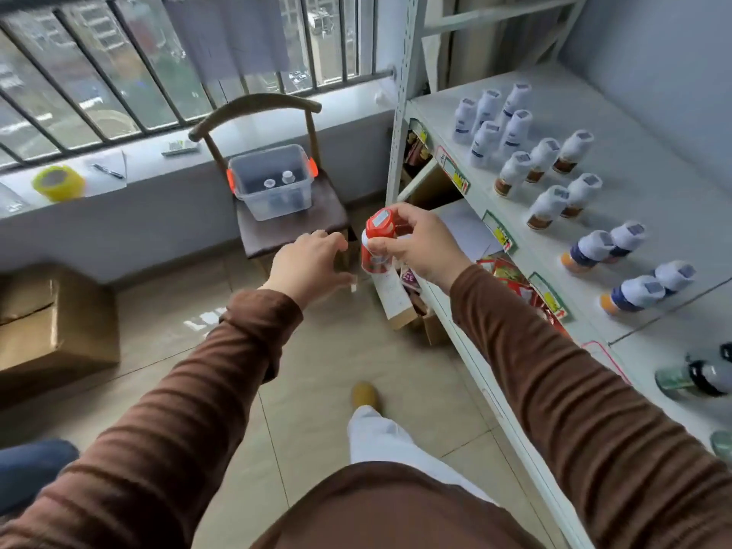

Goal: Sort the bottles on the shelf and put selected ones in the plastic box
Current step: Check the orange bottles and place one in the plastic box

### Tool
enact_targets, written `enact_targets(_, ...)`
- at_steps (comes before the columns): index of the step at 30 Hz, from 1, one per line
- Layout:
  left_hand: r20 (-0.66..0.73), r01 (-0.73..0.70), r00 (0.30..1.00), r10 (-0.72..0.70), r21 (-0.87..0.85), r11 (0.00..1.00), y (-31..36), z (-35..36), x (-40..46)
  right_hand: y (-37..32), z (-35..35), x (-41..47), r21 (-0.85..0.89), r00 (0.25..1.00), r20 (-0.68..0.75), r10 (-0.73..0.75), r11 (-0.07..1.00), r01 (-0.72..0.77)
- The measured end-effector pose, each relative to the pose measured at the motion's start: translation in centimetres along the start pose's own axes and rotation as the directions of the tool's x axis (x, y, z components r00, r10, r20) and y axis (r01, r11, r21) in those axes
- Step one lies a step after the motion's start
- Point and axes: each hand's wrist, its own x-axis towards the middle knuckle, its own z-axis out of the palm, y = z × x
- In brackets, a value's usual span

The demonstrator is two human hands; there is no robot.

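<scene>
Right hand (416, 243) pinches a red-capped bottle (378, 243) by its neck and cap, out in the air between the shelf (633, 124) and the chair (293, 219). Left hand (309, 263) is loose-fingered, holding nothing, just beside it. It looks light, rigid and smooth; a grip around the body would be surer. The plastic box (273, 180) sits on the chair seat, two bottles inside.

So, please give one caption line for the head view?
Right hand holds red-capped bottle beside shelf; plastic box waits on chair.
</scene>
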Motion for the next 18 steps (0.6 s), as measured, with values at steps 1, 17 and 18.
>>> enact_targets(1, 0.0, 0.022, 1.0, -0.022, 0.0, 1.0, -1.4, -0.3, 1.6, -0.3, 0.6, 2.2, 0.0, 1.0, 0.009, 0.002, 1.0, -0.002)
enact_targets(17, 0.056, 0.171, 0.983, -0.173, 0.041, 0.984, -23.8, -4.4, 23.2, -6.0, 13.0, 33.6, -0.155, 0.993, 0.112, 0.034, 0.988, -0.016)
enact_targets(18, 0.064, 0.166, 0.984, -0.169, 0.047, 0.985, -25.4, -4.4, 24.7, -5.9, 14.1, 35.4, -0.162, 0.993, 0.106, 0.045, 0.986, -0.027)
